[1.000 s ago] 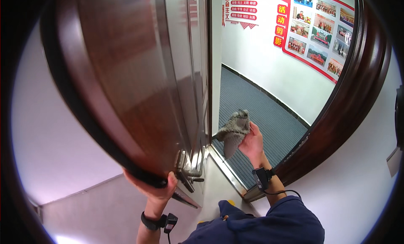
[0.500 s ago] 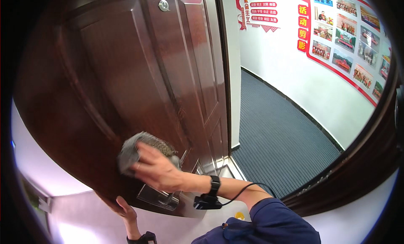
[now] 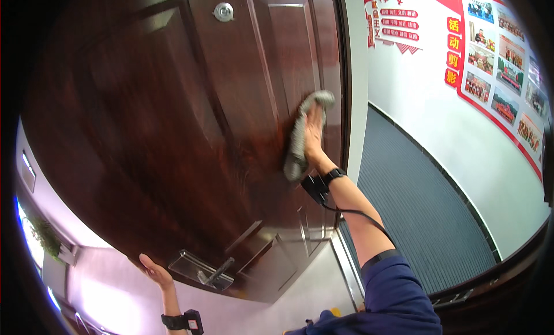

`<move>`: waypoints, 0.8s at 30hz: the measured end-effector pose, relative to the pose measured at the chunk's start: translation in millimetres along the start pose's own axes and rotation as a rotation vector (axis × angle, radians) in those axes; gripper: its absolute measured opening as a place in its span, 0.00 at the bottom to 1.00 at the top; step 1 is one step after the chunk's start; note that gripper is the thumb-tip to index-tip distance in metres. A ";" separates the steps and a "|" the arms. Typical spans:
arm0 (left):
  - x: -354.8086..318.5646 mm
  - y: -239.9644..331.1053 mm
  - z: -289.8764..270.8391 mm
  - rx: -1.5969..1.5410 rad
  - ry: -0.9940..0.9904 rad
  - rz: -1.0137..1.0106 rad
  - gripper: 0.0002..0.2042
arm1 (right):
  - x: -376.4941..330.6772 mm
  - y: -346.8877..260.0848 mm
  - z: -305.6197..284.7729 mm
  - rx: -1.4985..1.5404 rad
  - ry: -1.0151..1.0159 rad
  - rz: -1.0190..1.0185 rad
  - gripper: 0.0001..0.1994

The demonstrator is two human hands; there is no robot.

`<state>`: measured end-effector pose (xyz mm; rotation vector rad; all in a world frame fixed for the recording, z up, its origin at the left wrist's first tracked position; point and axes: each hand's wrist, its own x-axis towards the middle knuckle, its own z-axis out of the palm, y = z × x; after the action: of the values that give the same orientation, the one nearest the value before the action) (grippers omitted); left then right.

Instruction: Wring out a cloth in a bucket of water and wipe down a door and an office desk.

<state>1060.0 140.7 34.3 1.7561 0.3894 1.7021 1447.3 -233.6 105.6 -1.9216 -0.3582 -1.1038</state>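
Note:
A dark brown panelled door (image 3: 167, 144) with a glossy face fills the left and middle of the view. My right hand (image 3: 313, 136) presses a grey cloth (image 3: 296, 147) against its right-hand panel, fingers stretched up over the fabric. The cloth hangs out on both sides of the palm, slightly blurred. Low on the left, my left hand (image 3: 156, 270) grips the door's free edge. Its thumb lies on the front face, while the other fingers are hidden behind the edge. Just right of that hand is a metal lever handle (image 3: 218, 272) on its plate.
A round peephole (image 3: 223, 12) sits high on the door. To the right, a grey ribbed carpet (image 3: 415, 202) runs along a white wall (image 3: 415, 81) bearing red lettering and a photo board (image 3: 502, 64). A black cable (image 3: 363, 214) trails along my right forearm.
My right hand has moved with the cloth from low on the door, near the handle, up and right to the right-hand panel. My left hand stays at the edge. The view has shifted.

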 end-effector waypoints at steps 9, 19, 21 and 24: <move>2.1 5.6 -24.9 0.066 0.022 0.001 0.27 | 58.2 -132.9 41.6 0.192 0.085 0.107 0.29; -1.4 14.1 1.0 0.038 0.008 0.024 0.27 | 58.0 -368.4 -32.3 0.561 0.032 -1.399 0.23; -0.9 13.9 -3.5 0.029 -0.003 0.030 0.27 | 81.0 -360.8 -27.8 0.519 -0.142 -1.368 0.23; -3.5 12.7 -5.4 0.029 0.000 0.020 0.28 | 151.7 -345.2 -31.4 0.435 -0.193 -1.143 0.28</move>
<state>1051.5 130.4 39.3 1.7866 0.4004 1.7180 1306.4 -82.0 422.4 -1.3624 -1.7879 -1.3379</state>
